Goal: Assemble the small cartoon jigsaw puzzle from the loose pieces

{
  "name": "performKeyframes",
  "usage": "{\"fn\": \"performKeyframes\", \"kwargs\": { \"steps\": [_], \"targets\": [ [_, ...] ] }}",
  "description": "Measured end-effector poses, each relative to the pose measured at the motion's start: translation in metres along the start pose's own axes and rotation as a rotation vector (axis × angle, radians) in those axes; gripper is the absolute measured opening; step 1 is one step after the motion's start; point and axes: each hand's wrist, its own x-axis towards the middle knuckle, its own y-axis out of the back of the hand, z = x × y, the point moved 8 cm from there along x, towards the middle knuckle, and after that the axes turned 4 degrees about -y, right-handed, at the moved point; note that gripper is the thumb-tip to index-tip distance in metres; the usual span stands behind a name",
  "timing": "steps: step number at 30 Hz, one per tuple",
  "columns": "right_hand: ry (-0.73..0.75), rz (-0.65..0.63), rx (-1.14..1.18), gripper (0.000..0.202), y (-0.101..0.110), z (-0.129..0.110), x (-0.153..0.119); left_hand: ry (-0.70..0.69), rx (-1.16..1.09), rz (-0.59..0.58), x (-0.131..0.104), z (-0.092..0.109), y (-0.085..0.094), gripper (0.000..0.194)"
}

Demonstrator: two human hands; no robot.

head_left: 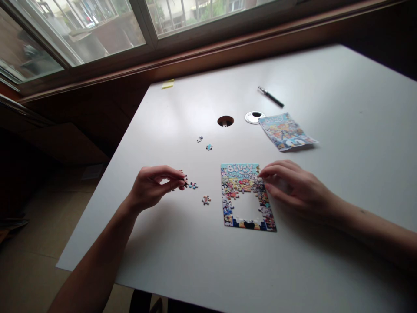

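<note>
A partly assembled jigsaw puzzle (pixel 228 208) lies flat on the white table, its middle bare and its upper part, with lettering, filled in. My right hand (pixel 293 184) is curled at the puzzle's upper right edge, index fingertip and thumb against it. To the left, my left hand (pixel 158 184) pinches a small puzzle piece (pixel 185 183) between thumb and fingers, just above the tabletop. Close to those fingertips lies a loose blue-and-dark piece (pixel 193 185). Another loose piece (pixel 206 200) rests between that hand and the puzzle.
Two loose pieces, one whitish (pixel 200 139) and one blue (pixel 209 147), lie farther back. Beyond are a cable hole (pixel 225 121), its round metal cover (pixel 250 118), a creased picture sheet (pixel 286 130) and a black pen (pixel 271 96). A yellow sticky note (pixel 168 84) marks the far left corner.
</note>
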Motion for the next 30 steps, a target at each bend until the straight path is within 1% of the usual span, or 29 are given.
{"fn": "performKeyframes", "kwargs": {
  "steps": [2, 5, 12, 16, 19, 23, 26, 30],
  "targets": [
    [0.0, -0.005, -0.005, 0.023, -0.0003, 0.0004, -0.0004, 0.029, -0.048, 0.023, -0.0001, -0.0014, 0.0008, 0.017],
    [-0.009, -0.007, -0.002, 0.023, -0.0002, 0.0012, -0.0007, 0.054, -0.061, 0.031, 0.0001, -0.0019, 0.0011, 0.018],
    [-0.029, 0.0, 0.019, 0.022, 0.001, 0.001, 0.0001, 0.022, -0.05, -0.008, 0.0009, 0.0012, -0.0016, 0.019],
    [-0.017, -0.002, 0.015, 0.022, 0.0014, 0.0001, -0.0003, 0.057, -0.056, -0.005, -0.0009, -0.0033, -0.0008, 0.02],
    [-0.014, 0.0, 0.01, 0.022, 0.0012, 0.0003, -0.0002, 0.077, -0.04, -0.01, -0.0023, -0.0061, 0.0001, 0.025],
    [-0.022, 0.001, 0.008, 0.022, 0.0006, 0.0009, 0.0005, 0.015, 0.068, -0.051, -0.0005, -0.0018, -0.0004, 0.023],
    [-0.021, -0.005, 0.002, 0.023, 0.0003, -0.0001, 0.0007, -0.025, 0.143, -0.056, 0.0014, 0.0008, 0.0006, 0.023],
    [-0.032, -0.001, 0.005, 0.022, 0.0014, 0.0, 0.0005, -0.039, 0.148, -0.071, 0.0019, 0.0012, 0.0002, 0.024]
  ]
}}
